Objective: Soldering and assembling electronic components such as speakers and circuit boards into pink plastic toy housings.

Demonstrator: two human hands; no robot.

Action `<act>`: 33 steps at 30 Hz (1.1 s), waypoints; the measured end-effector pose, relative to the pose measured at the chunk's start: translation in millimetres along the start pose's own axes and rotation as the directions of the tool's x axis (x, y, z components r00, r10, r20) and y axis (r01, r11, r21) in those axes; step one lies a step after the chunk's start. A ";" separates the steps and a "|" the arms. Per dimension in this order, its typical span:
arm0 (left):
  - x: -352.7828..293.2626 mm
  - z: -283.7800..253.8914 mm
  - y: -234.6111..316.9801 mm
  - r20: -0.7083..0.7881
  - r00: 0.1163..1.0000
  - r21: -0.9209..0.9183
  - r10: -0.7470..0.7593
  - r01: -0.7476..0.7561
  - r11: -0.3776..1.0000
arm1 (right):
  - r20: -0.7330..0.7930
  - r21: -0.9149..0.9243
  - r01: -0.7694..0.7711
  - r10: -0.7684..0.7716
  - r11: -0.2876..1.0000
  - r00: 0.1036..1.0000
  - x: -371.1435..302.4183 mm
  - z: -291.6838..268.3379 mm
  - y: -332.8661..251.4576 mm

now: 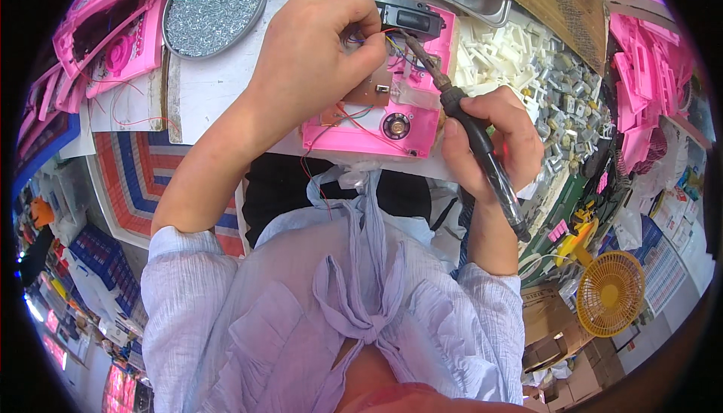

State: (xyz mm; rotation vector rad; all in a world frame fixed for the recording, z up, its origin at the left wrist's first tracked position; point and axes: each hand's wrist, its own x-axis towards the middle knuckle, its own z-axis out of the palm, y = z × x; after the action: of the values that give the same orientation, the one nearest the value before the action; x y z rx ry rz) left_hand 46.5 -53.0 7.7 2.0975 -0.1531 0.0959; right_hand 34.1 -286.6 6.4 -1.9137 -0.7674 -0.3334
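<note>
My right hand is wrapped round the black handle of a soldering iron, its metal tip pointing up and left. That tip is close to thin coloured wires beside a black module at the far end of a pink plastic housing. The thumb and index finger of my left hand are pinched together above the housing, with a thin red wire running from between them toward the tip. A brown circuit board and a small round speaker lie inside the housing; my left hand hides part of it.
A round metal dish of screws stands at the far left, near pink plastic parts. White plastic pieces and small metal motors are heaped to the right. Beyond them are more pink parts and a yellow basket.
</note>
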 end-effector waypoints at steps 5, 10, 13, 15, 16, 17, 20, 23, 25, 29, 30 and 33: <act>0.4 1.7 -6.8 -0.021 0.999 -0.010 0.044 -0.044 0.999 | 0.015 -0.060 0.087 -0.087 0.994 0.996 3.4 0.4 0.9; -0.2 2.3 -7.1 -0.018 0.999 -0.023 0.030 -0.031 0.999 | 0.033 -0.047 0.113 -0.112 0.992 0.993 2.0 -3.6 4.8; -0.1 2.6 -5.6 -0.007 1.000 -0.046 0.005 -0.005 0.999 | 0.015 -0.019 0.087 -0.086 0.996 0.996 0.4 -6.3 4.9; 0.0 2.7 -5.2 -0.006 1.000 -0.054 -0.008 0.008 0.998 | 0.042 -0.011 0.064 -0.063 0.998 0.997 -0.8 -10.5 3.4; 0.0 2.7 -5.3 -0.010 1.000 -0.047 -0.005 0.004 0.999 | 0.076 -0.013 0.049 -0.048 0.999 0.996 -2.0 -14.5 1.4; -0.1 2.6 -5.5 -0.014 1.000 -0.040 -0.001 0.001 0.999 | 0.111 -0.016 0.035 -0.033 0.999 0.993 -2.4 -16.4 0.4; 0.6 3.0 -5.0 -0.005 1.000 -0.045 0.001 -0.001 0.999 | 0.000 0.000 0.048 -0.048 0.999 0.999 -0.4 -12.2 4.1; 0.5 2.4 -4.3 0.002 1.000 -0.048 -0.005 0.005 0.999 | -0.001 0.014 0.044 -0.044 0.999 0.999 -0.2 -12.6 4.1; 0.5 1.8 -5.1 -0.001 1.000 -0.028 0.006 -0.006 1.000 | 0.077 0.000 0.020 -0.019 1.000 0.997 -1.9 -18.7 0.4; 1.0 1.5 -0.4 0.006 1.000 0.005 -0.030 0.030 1.000 | 0.115 -0.003 0.009 -0.008 1.000 0.993 -3.1 -21.7 0.5; 0.8 2.1 -0.7 0.001 1.000 -0.013 -0.032 0.032 0.999 | 0.080 0.007 0.022 -0.022 1.000 0.997 -2.1 -20.1 2.0; 0.4 4.2 -2.5 -0.015 0.999 -0.049 -0.033 0.032 0.998 | 0.017 0.027 0.051 -0.051 0.998 0.999 2.8 -14.2 6.8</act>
State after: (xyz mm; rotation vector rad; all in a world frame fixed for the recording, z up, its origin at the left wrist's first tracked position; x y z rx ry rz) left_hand 47.3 -55.4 3.4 2.0489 -0.1104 0.0886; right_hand 42.0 -300.1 9.5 -1.8772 -0.8300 -0.3364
